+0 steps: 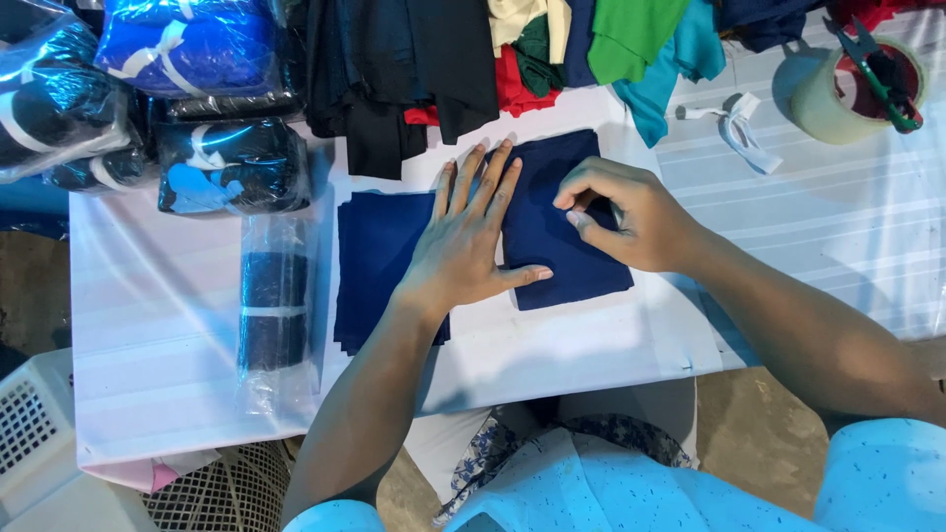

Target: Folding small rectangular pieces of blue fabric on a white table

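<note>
My left hand (471,236) lies flat, fingers spread, across the seam between a stack of navy fabric pieces (372,266) and a separate navy fabric piece (552,246) on the white table (158,325). My right hand (621,212) rests on the separate navy piece with fingers curled, pinching at its surface near the upper right part. Whether something small sits between those fingers is hidden.
Plastic-wrapped fabric bundles (232,163) and a wrapped dark roll (274,305) lie at the left. Hanging dark, red, green and teal garments (512,49) border the far edge. A tape roll with green scissors (867,84) and a white strip (739,128) sit far right. Baskets (39,433) stand below left.
</note>
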